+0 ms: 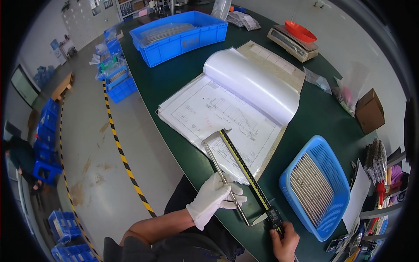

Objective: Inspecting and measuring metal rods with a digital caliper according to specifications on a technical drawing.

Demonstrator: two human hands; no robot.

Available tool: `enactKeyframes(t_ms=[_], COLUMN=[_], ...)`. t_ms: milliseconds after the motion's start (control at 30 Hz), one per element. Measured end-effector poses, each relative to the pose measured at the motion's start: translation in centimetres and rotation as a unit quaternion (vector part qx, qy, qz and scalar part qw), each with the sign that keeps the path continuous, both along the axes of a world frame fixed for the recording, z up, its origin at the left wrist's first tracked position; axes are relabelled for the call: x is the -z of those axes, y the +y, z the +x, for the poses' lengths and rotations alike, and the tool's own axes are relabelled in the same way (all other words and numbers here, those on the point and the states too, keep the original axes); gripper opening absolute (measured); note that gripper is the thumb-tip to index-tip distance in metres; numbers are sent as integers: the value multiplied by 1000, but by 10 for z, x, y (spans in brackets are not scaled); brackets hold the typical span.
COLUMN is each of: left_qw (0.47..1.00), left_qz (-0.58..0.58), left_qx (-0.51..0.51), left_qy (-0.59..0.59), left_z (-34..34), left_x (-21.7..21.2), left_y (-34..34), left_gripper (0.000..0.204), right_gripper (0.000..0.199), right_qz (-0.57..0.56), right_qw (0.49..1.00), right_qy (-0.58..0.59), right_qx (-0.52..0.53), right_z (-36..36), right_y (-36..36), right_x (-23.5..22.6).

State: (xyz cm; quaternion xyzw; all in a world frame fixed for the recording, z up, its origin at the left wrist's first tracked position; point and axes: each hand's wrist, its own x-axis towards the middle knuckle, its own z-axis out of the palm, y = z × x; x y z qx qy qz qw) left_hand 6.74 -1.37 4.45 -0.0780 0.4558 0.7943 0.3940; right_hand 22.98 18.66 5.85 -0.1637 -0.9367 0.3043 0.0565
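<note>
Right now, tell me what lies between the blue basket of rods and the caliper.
In the head view, only bare green table separates the blue basket from the caliper; the drawing sheets end short of the basket.

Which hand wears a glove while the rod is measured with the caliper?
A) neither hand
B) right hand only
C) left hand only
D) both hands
C: the left hand wears a white glove and holds the thin metal rod between the caliper's jaws, while the bare right hand grips the digital caliper at its display end.
</note>
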Motion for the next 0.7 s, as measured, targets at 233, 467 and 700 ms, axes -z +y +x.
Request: enactKeyframes(t_ms=[233,467,700], left_qw=[1000,1000,1000], left_qz=[5,-3,8], left_qx=[-7,-11,-29], left_qy=[-7,-3,2], left_z=[-3,-3,1], left_x=[5,3,9], left_y=[-1,2,-1], left_gripper=[14,14,14], right_gripper=[26,26,25], right_qz=[4,3,-3], right_qw=[1000,1000,1000], right_qy=[1,1,3], right_qx=[0,4,-3], right_z=[-1,0,-2], right_y=[1,-1,-4], right_x=[2,-2,-1])
